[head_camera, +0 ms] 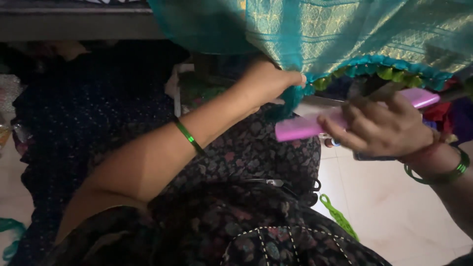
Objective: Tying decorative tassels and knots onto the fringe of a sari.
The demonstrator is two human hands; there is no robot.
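A teal and gold patterned cloth (pixel 345 34) hangs across the top of the head view, with a teal and green tassel border (pixel 389 69) along its lower edge. My left hand (pixel 268 81) pinches the cloth's edge near the border's left end. My right hand (pixel 379 125) grips a pink comb-like tool (pixel 300 125) held almost level just below the border. Both wrists carry green bangles. A metal blade-like piece shows between the two hands, partly hidden.
My lap is covered by dark floral cloth (pixel 246 157). A dark dotted fabric (pixel 88 113) lies at the left. A green cord (pixel 340 216) rests on the pale tiled floor (pixel 394 212) at lower right. Coloured cloth scraps (pixel 443 116) lie at the far right.
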